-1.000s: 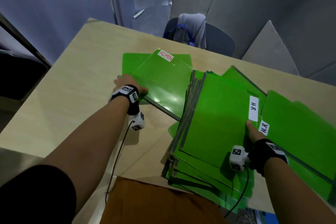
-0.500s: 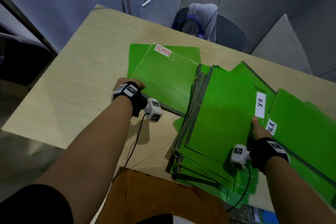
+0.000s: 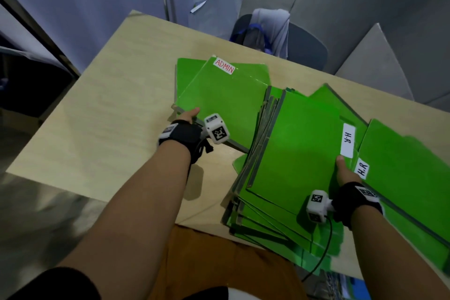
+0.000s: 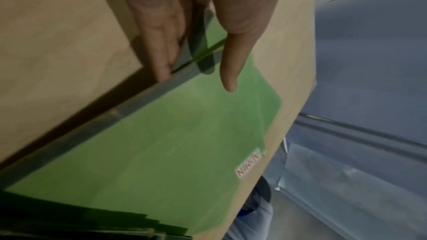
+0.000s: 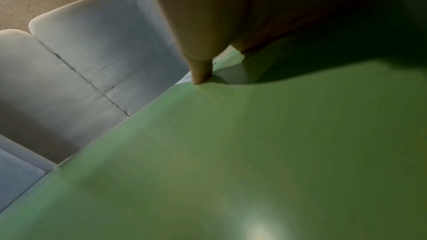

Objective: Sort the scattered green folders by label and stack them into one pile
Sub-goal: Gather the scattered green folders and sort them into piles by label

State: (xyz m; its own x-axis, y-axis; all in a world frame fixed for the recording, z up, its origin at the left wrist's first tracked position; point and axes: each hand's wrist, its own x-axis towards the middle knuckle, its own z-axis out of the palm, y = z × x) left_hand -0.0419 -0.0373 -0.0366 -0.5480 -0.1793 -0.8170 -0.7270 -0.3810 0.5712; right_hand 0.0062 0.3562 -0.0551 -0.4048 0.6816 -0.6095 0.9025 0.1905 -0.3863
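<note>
The green folder labelled ADMIN point(image 3: 224, 100) lies on another green folder point(image 3: 187, 73) at the table's middle. My left hand point(image 3: 190, 114) pinches its near left corner, with the thumb point(image 4: 228, 72) on top and the fingers point(image 4: 159, 57) under the edge. To the right is a fanned pile of green folders point(image 3: 263, 217) topped by one labelled H.R point(image 3: 299, 143). My right hand point(image 3: 343, 170) holds that top folder's right edge, thumb point(image 5: 201, 72) pressed on the cover point(image 5: 254, 152) and fingers hidden beneath. A second H.R folder point(image 3: 409, 173) lies further right.
The pale wooden table point(image 3: 109, 105) has bare surface on its left half. A grey chair point(image 3: 306, 48) draped with cloth stands behind the far edge. The pile overhangs the near edge beside my lap point(image 3: 219, 258).
My left hand has turned from lying flat at the ADMIN folder's left edge to pinching its near corner. The right hand keeps its hold on the H.R folder. The head view has shifted slightly.
</note>
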